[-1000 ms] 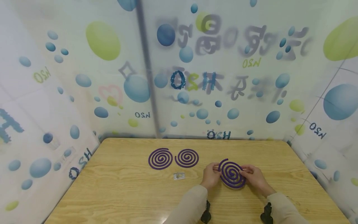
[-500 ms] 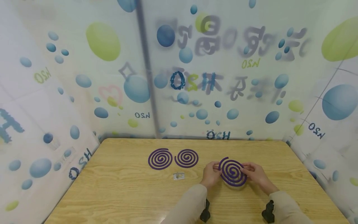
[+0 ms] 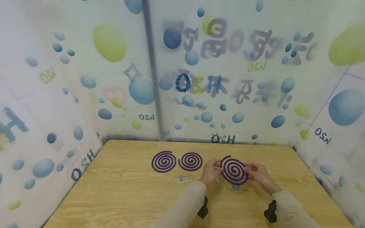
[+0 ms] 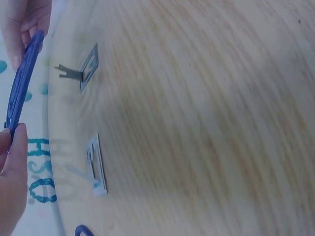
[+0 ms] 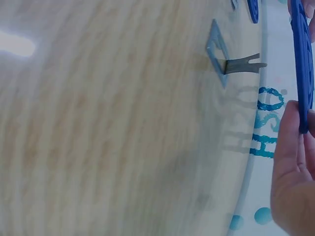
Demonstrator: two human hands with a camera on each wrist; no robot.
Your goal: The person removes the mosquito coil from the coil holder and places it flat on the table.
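Both hands hold a purple mosquito coil (image 3: 234,171) in the air, tilted with its flat face toward the head camera. My left hand (image 3: 211,172) pinches its left edge, and the right hand (image 3: 259,175) pinches its right edge between thumb and fingers. Seen edge-on and bluer, the coil (image 4: 23,81) is above the table in the left wrist view. Below it stands a thin metal coil stand (image 5: 219,54) with a forked prong bent upward. A second metal stand (image 4: 97,166) lies on the wood in the left wrist view.
Two more purple coils, one left (image 3: 163,161) and one right (image 3: 190,161), lie flat side by side toward the back of the wooden table (image 3: 128,196). A small metal stand (image 3: 182,179) lies in front of them. Printed curtains (image 3: 182,126) surround the table's back and sides.
Both hands have moved the coil a little away from the body and slightly left. The metal stand, hidden before, now shows below its lower edge. The two flat coils have stayed put.
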